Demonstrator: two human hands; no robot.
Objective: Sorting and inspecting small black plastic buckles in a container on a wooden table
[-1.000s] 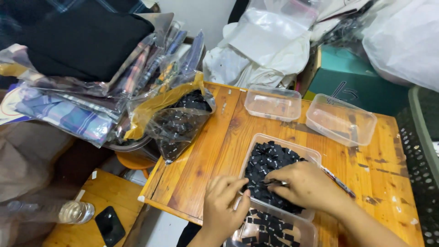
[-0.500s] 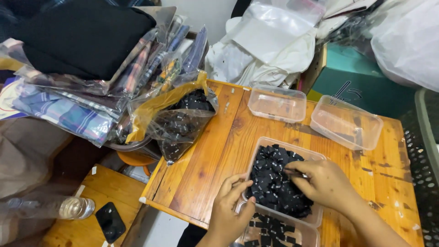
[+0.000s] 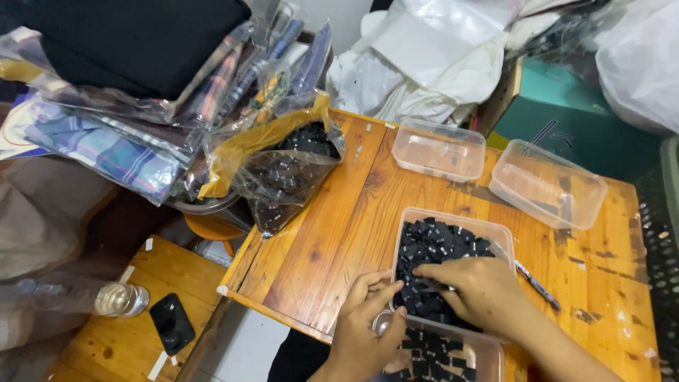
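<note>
Right hand (image 3: pixel 482 291) is being held low in the centre-right of the frame, over a clear plastic tub (image 3: pixel 453 225) filled with small black pieces (image 3: pixel 438 247); its fingers are being pressed together, the tips pinching at the pieces, though whether one is actually being gripped cannot be told. Left hand (image 3: pixel 364 329) is being kept just beside it at the bottom centre, fingers curled and pointing toward the tub's near wall, with its grip likewise not being shown clearly. A second tub (image 3: pixel 442 357) of the same black pieces is being partly covered by both hands at the bottom edge. All of this is being carried by a wooden tabletop (image 3: pixel 332 233). Two empty clear tubs (image 3: pixel 438 150) (image 3: pixel 548 182) are sitting at the upper right of the tabletop, well apart from the hands. A plastic bag (image 3: pixel 286 173) of black pieces is lying at the tabletop's left edge, below bagged folded fabrics (image 3: pixel 106 134) in the upper left. A pen (image 3: pixel 537 285) is lying right of the filled tub.
</note>
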